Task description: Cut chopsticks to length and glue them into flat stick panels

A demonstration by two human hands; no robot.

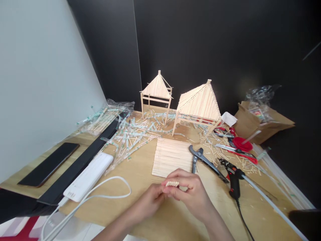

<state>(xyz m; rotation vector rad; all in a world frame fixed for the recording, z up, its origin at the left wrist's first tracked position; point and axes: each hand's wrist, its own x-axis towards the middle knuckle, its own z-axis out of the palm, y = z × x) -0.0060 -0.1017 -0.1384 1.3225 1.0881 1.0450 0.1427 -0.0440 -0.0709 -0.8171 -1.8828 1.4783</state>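
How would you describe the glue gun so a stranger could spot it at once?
Find the larger stick-built model; nearer the camera, right of the right hand, lies the glue gun. It is black, with a thin black cord trailing from its grip, unlike the cordless grey pliers beside it.

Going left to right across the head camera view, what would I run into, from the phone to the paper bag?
Black phone, white device with a cable, smaller roofed stick model, larger roofed stick model, brown paper bag.

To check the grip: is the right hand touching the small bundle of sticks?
Touching. In the head view, the right hand pinches the bundle between thumb and finger.
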